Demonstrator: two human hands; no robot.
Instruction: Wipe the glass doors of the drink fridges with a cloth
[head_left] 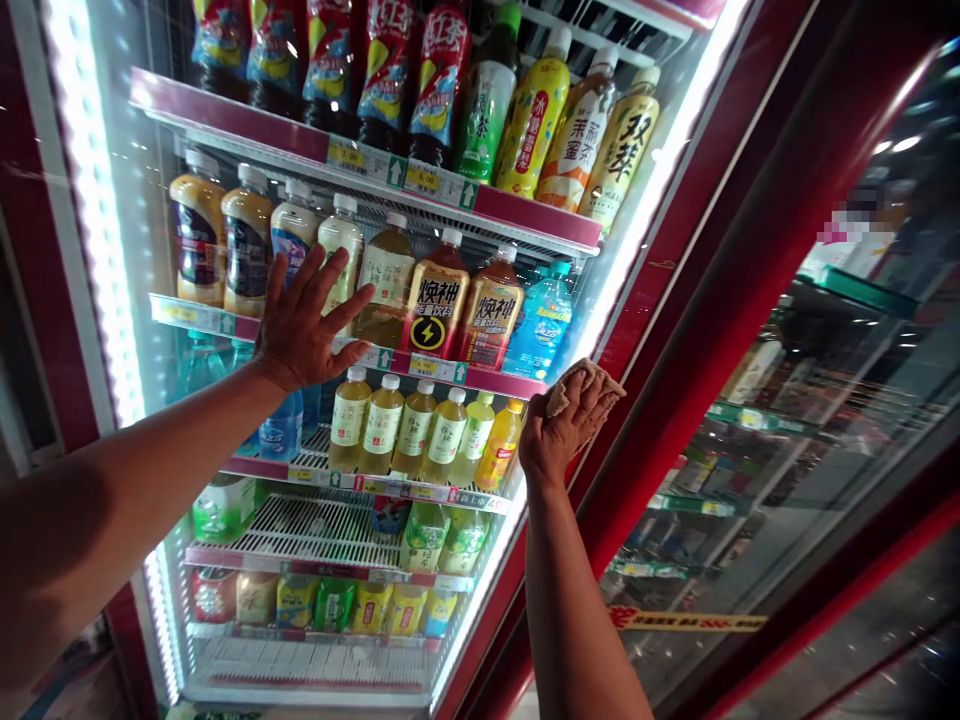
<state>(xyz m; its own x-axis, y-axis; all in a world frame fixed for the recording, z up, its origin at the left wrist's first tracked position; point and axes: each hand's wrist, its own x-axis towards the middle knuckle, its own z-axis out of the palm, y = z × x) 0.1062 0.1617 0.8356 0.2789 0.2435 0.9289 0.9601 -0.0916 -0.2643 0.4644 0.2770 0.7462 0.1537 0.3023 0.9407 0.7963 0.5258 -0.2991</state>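
Observation:
My left hand [311,318] is open, its fingers spread flat against what looks like the glass door of a lit drinks fridge. Behind it stand a pale-yellow drink bottle [343,250] and other bottles on the second shelf. A folded brownish cloth [604,385] is under my right hand [562,425], which presses it on the door near the red frame [637,340] at the right. Part of the cloth shows past the fingers; the rest is hidden beneath them.
Shelves inside hold red-labelled tea bottles [386,75], energy drink bottles [435,300], small green tea bottles [382,425] and drink cartons [334,603]. A bright light strip [101,230] runs down the left side. Further right, another glass-fronted section has shelves [765,418] of goods.

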